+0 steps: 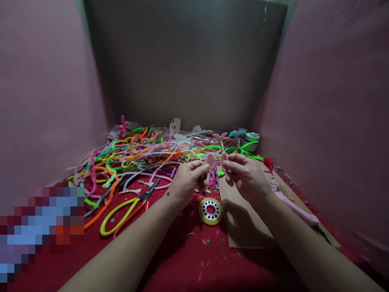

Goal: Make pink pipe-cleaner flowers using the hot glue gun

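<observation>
My left hand (187, 182) pinches a pale pink pipe-cleaner loop (211, 160) between thumb and forefinger. A matching pink pipe-cleaner loop (224, 159) is pinched in my right hand (251, 178). The two loops stand upright side by side with a small gap between them, and their lower ends hang below my fingers. I cannot tell whether the ends join. Underneath my hands lies a roll of clear yellowish tape (210, 211) on the red cloth (185, 259). Scissors with yellow and red handles (133, 207) lie open beside my left forearm.
Tangled colourful pipe cleaners (146, 158) spread across the back left. A brown board (246, 223) lies under my right arm, near a pink-handled tool (298, 209). Behind stand pipe-cleaner flowers (237, 136) and a lidded jar (251, 142). Pink walls (334, 113) flank both sides.
</observation>
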{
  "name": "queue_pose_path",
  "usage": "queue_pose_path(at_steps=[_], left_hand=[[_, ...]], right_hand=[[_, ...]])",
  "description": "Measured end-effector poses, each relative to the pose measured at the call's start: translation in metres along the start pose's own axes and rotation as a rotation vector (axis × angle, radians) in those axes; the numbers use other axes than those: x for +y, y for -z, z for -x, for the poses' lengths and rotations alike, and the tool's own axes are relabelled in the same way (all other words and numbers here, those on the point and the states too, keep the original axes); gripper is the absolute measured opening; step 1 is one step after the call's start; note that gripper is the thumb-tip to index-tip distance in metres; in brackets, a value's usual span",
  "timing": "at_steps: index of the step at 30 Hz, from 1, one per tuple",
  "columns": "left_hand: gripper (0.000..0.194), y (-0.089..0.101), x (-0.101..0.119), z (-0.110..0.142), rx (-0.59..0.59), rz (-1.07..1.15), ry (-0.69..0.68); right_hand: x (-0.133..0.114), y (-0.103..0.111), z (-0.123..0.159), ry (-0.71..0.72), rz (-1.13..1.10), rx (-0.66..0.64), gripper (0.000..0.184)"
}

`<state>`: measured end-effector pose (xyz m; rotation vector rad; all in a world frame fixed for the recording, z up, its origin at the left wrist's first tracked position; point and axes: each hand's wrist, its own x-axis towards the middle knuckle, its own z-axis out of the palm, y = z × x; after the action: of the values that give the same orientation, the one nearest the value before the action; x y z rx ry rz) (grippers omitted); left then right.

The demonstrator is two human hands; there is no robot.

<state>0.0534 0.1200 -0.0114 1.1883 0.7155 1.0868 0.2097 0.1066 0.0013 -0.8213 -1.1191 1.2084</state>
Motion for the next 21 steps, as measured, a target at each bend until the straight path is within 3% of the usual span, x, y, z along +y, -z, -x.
queue_pose_path(at_steps=[10,17,21], left_hand=[[0.022,-0.008,0.003,0.002,0.061,-0.333,-0.018],[0.029,-0.014,0.007,0.004,0.085,-0.390,-0.072],[0.022,-0.013,0.005,0.003,0.095,-0.357,-0.037]], right_hand=[[0.004,0.002,0.011,0.131,0.271,0.118,0.024],[0.004,0.001,0.012,0.147,0.346,0.145,0.026],[0.005,0.000,0.013,0.134,0.342,0.154,0.026]])
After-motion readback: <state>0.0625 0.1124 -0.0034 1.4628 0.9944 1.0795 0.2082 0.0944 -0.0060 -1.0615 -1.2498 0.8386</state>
